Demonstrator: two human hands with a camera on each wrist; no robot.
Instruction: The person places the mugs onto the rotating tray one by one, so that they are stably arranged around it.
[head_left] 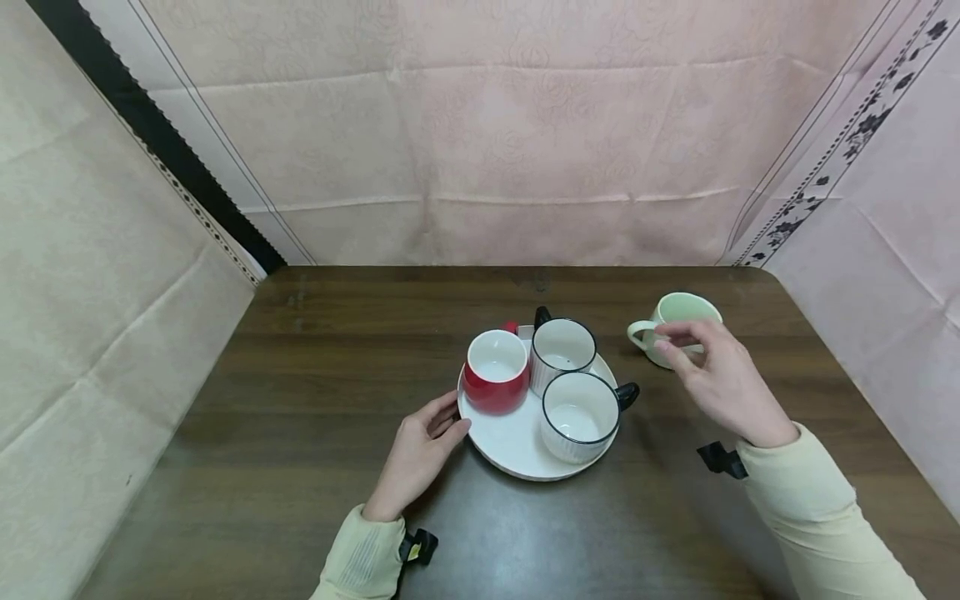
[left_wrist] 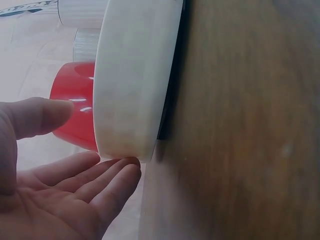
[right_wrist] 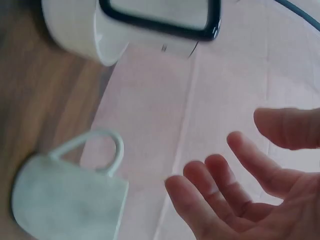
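Observation:
A round white tray sits on the table with three mugs on it. One is a red mug with a white inside; the other two are white ribbed mugs with dark rims and black handles, a back one and a front one. My left hand is at the tray's left edge, its fingertips right at the tray's side and its thumb apart from them near the red mug. A pale green mug stands right of the tray, handle leftward. Over its near side hovers my right hand, fingers loosely bent, holding nothing.
The brown wooden table reaches back to a pale cloth backdrop. Cloth panels also stand at the left and right. A black strap is on the right wrist.

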